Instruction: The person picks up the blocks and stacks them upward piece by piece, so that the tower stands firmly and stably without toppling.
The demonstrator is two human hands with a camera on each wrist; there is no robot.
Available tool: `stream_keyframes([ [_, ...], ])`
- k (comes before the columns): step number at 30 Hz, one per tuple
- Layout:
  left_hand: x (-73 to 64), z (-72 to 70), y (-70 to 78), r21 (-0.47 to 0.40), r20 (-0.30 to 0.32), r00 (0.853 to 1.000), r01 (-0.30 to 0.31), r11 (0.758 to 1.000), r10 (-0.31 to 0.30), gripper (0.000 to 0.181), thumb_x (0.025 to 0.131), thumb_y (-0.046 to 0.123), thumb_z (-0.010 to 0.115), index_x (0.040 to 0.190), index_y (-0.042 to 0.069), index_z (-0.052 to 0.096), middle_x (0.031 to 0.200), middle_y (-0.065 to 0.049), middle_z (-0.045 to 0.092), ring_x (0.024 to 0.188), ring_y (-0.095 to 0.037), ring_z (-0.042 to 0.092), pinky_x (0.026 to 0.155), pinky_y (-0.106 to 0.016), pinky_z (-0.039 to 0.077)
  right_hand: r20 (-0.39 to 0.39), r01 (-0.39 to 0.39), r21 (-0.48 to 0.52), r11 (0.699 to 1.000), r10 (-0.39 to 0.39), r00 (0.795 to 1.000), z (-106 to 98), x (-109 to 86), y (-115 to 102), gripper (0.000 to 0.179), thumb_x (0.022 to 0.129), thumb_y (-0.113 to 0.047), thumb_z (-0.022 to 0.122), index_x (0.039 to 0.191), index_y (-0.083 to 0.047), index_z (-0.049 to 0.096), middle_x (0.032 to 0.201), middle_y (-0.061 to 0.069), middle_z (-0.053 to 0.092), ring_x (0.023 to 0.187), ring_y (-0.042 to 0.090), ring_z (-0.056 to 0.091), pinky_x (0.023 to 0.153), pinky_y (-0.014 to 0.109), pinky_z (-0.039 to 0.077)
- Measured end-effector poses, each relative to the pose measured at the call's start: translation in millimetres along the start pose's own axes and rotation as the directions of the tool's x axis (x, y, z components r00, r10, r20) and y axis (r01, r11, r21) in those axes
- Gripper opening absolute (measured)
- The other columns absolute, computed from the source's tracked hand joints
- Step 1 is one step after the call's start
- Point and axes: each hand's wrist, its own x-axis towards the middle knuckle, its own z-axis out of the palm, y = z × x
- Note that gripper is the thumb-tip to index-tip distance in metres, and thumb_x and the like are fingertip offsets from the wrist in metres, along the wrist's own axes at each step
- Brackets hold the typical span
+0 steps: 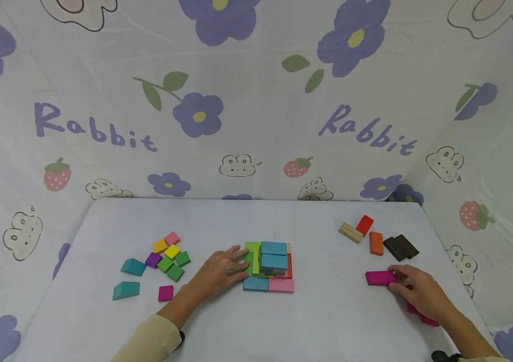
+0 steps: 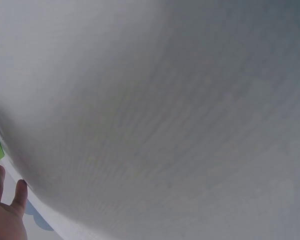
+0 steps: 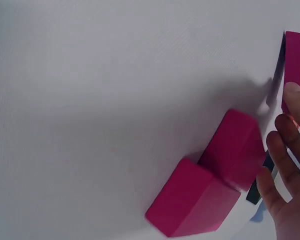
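- Pinches the right end of a long magenta block [image 1: 377,278] between thumb and fingers of the right hand [image 1: 421,291], over the right part of the white table [image 1: 328,317]; cannot tell whether raised off the surface.
- Close by the right hand, at least two more magenta blocks [image 3: 192,200], touching each other, partly hidden by the wrist in the head view.
- Touches with the fingertips of the left hand [image 1: 221,271], parted and slightly bent, gripping nothing, the light-green blocks [image 1: 252,246] on the left side of the central block stack.
- On top of that stack, two blue blocks [image 1: 274,262]; at its right edge, a red block [image 1: 290,269]; along the near side, a lower blue block [image 1: 256,284] and a pink block [image 1: 281,286], end to end.
- At left, a loose group of green, yellow, pink and purple cubes [image 1: 165,264], with two teal wedges [image 1: 133,267] beside and a magenta cube [image 1: 166,293] apart.
- At far right, a natural-wood block [image 1: 351,233], a loose red block [image 1: 365,225], an orange block [image 1: 376,244] and overlapping dark-brown blocks [image 1: 403,247].
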Motion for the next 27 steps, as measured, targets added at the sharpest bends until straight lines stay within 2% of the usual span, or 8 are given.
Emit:
stream_keyframes([
  [9,-0.1,0.1,0.1,-0.003,-0.003,1.000,0.002,1.000,-0.002,0.037,0.093,0.030,0.072,0.126,0.012,0.068,0.144,-0.005,0.055,0.142,-0.032,0.040,0.107,-0.053,0.041,-0.097,0.064,-0.017,0.998,-0.065,0.993,7,18.4,-39,0.048,0.086,-0.015,0.078,0.128,0.002,0.062,0.107,0.015,0.070,0.102,0.036,0.064,0.090,0.059,0.051],
  [17,-0.1,-1.0,0.9,-0.007,-0.006,1.000,0.001,1.000,-0.001,0.038,0.093,0.030,0.071,0.126,0.012,0.068,0.144,-0.006,0.055,0.142,-0.032,0.040,0.108,-0.053,0.041,-0.215,0.207,-0.012,0.978,-0.205,0.955,18,39.9,-89,0.044,0.083,-0.013,0.082,0.123,-0.002,0.066,0.101,0.009,0.071,0.096,0.027,0.066,0.084,0.051,0.057],
  [23,-0.2,-1.3,0.8,-0.014,-0.012,1.000,-0.007,1.000,0.007,0.038,0.093,0.029,0.072,0.126,0.011,0.068,0.144,-0.007,0.055,0.141,-0.033,0.040,0.107,-0.053,0.041,-0.252,0.279,0.014,0.960,-0.266,0.930,26,54.7,-123,0.043,0.083,-0.016,0.082,0.123,-0.008,0.067,0.103,0.005,0.070,0.099,0.023,0.066,0.083,0.046,0.058],
  [27,-0.1,0.0,-0.8,-0.013,-0.017,1.000,-0.014,1.000,0.013,0.037,0.092,0.029,0.072,0.125,0.011,0.069,0.143,-0.007,0.056,0.141,-0.032,0.041,0.107,-0.052,0.042,-0.250,0.304,0.027,0.952,-0.288,0.925,31,64.0,-146,0.044,0.083,-0.016,0.082,0.124,-0.007,0.066,0.104,0.006,0.070,0.099,0.024,0.066,0.081,0.046,0.059],
])
